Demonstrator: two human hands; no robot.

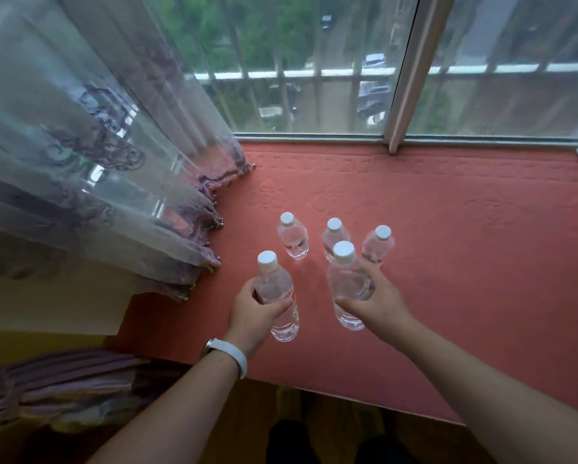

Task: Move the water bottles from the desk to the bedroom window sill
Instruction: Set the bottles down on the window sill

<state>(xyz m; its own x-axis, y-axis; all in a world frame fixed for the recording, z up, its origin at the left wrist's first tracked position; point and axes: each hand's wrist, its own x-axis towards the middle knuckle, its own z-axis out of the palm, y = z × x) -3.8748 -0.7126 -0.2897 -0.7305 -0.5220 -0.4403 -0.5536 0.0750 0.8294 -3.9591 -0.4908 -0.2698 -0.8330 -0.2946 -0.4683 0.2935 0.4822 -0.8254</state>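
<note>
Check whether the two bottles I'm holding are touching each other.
Apart. In the head view, red sill cover shows between the left bottle, gripped by the left hand, and the right bottle, gripped by the right hand.

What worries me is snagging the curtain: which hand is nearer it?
Left. The left hand, gripping a bottle, is just right of the curtain; the right hand is farther right.
</note>
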